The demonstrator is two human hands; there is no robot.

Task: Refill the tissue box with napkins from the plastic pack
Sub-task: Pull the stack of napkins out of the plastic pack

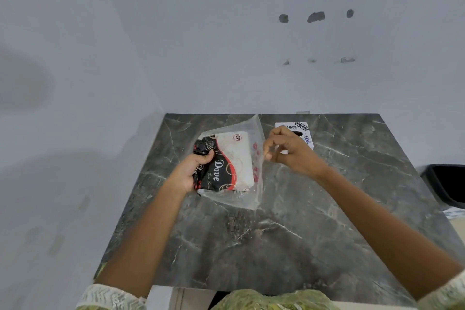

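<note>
The plastic napkin pack [230, 163], black, red and white with "Dove" printed on it, is held above the dark marble table [276, 234]. My left hand [192, 171] grips its left end. My right hand [286, 151] pinches the clear plastic flap at the pack's right edge between thumb and fingers. White napkins show through the wrapper. The white tissue box [302, 131], with a dark oval slot and stickers on top, stands at the table's back, partly hidden behind my right hand.
The table stands against a grey wall at the back and left. A black bin [445, 184] sits off the table's right edge. My green clothing shows at the bottom edge.
</note>
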